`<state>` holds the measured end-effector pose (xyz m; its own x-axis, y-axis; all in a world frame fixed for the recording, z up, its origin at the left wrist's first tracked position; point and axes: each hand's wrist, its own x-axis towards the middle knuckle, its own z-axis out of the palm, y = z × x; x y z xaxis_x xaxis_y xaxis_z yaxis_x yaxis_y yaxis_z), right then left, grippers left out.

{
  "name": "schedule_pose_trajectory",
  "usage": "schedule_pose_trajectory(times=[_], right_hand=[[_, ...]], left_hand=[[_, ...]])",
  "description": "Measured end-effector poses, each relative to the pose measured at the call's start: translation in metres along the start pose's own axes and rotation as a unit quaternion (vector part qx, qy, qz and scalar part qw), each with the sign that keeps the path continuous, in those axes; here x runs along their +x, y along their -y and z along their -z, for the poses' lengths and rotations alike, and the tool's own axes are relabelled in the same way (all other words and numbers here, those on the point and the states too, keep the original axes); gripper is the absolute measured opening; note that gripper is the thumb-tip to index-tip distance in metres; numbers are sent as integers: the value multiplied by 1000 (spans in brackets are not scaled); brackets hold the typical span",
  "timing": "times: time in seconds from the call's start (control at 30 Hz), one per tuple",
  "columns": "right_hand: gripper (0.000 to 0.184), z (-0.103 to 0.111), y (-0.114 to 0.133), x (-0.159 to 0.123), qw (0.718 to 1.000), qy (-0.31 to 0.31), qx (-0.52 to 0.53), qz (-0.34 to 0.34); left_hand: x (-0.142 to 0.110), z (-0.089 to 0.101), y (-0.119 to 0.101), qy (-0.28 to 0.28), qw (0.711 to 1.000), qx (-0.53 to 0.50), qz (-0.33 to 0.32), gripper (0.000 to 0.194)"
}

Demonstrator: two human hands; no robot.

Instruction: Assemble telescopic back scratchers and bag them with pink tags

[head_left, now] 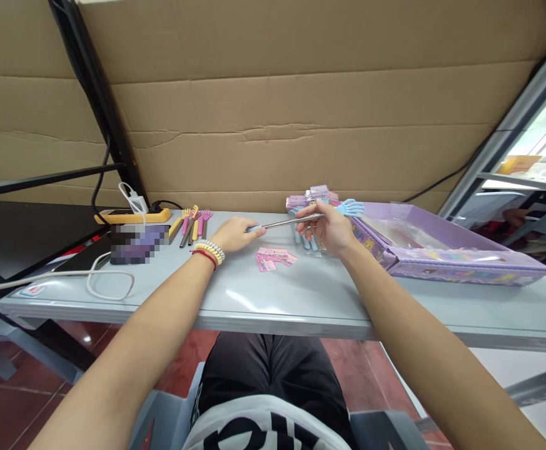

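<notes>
Pale blue-grey across the tabletop (263, 303), white glare streaks. Plain tan-brown on the cardboard (277, 103). Silver along the rod (289, 222), light blue at its grip (255, 229) and hand-shaped end (350, 208). Pink with purple print on the small cards (273, 254). Pink-purple tops on the clear packets (318, 192), light blue inside. Lilac on the box (460, 244), multicoloured print along the side. Yellow, magenta and silver among the small tools (196, 228). Orange-yellow on the power strip (159, 216); white on the cable (66, 275). Cream and grey on the bracelets (212, 250), red on the cord (212, 260). Black on the trousers (235, 369); bold black shapes on the white shirt (258, 409). Red-brown on the floor tiles (357, 369), pale joint lines.
</notes>
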<state>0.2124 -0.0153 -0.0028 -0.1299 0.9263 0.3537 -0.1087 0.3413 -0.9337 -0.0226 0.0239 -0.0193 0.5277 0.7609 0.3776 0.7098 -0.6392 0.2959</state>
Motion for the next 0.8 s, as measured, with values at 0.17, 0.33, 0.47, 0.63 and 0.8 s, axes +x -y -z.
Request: schedule_pose_trajectory(times=[0.17,0.33,0.47,0.63,0.8], right_hand=[[35,2,-1,0,1000,5,11,6],[30,4,-1,-2,998,38,-6,53],[27,5,-1,-4,996,59,-13,72],[26,5,-3,-4,994,68,-1,80],[25,2,-6,-3,995,71,6,66]], left_hand=[[0,1,-3,-2,1000,-16,-3,48],[-1,3,-8,11,999,-33,-9,47],[-1,3,-10,41,999,8,5,40],[0,4,-12,61,998,34,4,40],[0,6,-14,40,994,97,26,39]])
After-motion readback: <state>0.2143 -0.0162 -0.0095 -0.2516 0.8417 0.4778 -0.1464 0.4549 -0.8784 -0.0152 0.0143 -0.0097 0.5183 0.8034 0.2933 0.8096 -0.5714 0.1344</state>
